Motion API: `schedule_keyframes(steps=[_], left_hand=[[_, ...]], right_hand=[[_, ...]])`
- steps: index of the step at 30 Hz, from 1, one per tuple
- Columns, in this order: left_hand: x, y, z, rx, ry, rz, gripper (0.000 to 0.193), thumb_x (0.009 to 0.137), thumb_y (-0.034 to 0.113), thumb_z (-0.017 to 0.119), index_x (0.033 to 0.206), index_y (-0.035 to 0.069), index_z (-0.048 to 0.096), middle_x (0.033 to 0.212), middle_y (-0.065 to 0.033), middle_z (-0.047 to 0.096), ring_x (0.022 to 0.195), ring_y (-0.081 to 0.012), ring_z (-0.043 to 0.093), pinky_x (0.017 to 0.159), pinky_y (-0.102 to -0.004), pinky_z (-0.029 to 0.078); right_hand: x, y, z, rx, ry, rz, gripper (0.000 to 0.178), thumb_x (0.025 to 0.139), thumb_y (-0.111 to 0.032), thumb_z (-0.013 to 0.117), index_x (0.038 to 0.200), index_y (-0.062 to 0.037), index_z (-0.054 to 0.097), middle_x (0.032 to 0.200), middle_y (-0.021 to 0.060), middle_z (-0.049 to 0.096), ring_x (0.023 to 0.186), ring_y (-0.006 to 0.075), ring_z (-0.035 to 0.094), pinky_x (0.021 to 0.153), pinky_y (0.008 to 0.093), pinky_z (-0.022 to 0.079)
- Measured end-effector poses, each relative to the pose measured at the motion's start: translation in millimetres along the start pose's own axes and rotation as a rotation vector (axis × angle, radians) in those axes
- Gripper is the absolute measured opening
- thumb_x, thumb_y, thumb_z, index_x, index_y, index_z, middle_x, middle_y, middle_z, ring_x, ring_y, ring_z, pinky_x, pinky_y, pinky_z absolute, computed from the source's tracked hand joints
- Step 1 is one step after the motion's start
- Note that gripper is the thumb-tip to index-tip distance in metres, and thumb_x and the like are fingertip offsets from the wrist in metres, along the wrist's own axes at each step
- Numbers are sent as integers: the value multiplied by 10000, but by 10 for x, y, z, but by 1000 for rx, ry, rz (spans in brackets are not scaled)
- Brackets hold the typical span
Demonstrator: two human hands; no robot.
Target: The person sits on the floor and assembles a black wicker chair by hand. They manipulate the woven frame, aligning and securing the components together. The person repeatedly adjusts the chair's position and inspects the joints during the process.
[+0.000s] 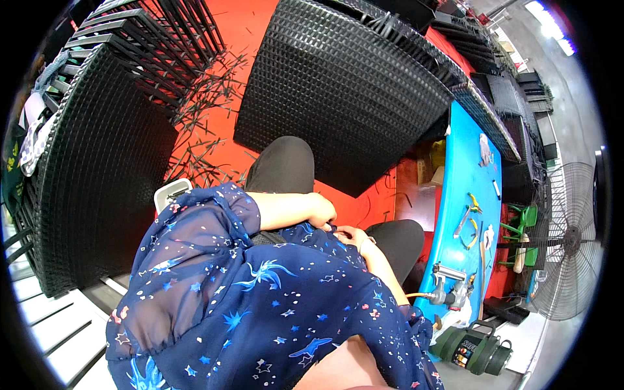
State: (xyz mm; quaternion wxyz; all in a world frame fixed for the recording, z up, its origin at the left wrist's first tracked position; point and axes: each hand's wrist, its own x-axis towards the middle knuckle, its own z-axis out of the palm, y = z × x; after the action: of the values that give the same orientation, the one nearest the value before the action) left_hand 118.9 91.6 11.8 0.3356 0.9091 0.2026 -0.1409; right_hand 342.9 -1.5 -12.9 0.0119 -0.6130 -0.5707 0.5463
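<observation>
Both hands meet over my lap, at the front hem of a dark blue blouse (273,286) printed with stars. My left hand (322,211) is closed, its fingers curled inward against the blouse. Just right of it and slightly nearer, my right hand (351,236) has bent fingers close to the left fingertips. The fingertips of both are partly hidden by fabric and by each other, so whatever lies between them is unclear. Beyond my knees leans a large black woven wicker panel (338,91), which neither hand touches.
A blue table (458,175) on the right bears yellow-handled pliers (475,203) and a metal air tool (448,288) with an orange hose. Near it are a green jug (473,350) and a fan (572,235). Black strips (208,114) litter the red floor. Another wicker piece (107,162) stands left.
</observation>
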Motion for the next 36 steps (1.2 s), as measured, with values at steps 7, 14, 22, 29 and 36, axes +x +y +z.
schedule_keyframes(steps=[7,14,22,29,36], left_hand=[[-9,4,2,27,16,7,446,892,468,635,1188,140,694,1066,-87,737,1014,-307,690,872,-447,533],[-38,14,-22,1,7,-2,450,906,464,623,1209,137,682,1084,-84,733,1021,-297,689,869,-433,537],[-86,49,-57,-9,3,-15,455,902,461,628,1218,138,681,1076,-91,734,1019,-298,689,863,-432,538],[-84,56,-62,-19,24,-19,439,892,453,639,1198,143,690,1072,-100,731,1010,-304,687,869,-436,535],[-210,-20,-402,58,199,68,416,830,421,704,1104,107,716,1072,-104,716,1023,-323,667,903,-453,525]], right_hand=[[-15,-13,4,23,10,27,445,888,-320,761,1208,-23,674,992,54,725,918,122,660,877,282,524],[59,113,29,36,9,14,486,873,-347,773,1226,-28,669,1019,69,736,947,140,677,901,288,524],[41,58,26,128,-47,-16,468,902,-314,753,1241,-7,653,1055,68,731,965,136,672,920,290,524],[4,-15,13,100,-51,4,453,913,-307,741,1247,-14,649,1060,76,731,967,142,676,914,291,526],[-242,-309,-194,-85,-6,-216,436,893,-290,669,1261,-58,646,1220,180,676,1176,315,632,1012,384,477]])
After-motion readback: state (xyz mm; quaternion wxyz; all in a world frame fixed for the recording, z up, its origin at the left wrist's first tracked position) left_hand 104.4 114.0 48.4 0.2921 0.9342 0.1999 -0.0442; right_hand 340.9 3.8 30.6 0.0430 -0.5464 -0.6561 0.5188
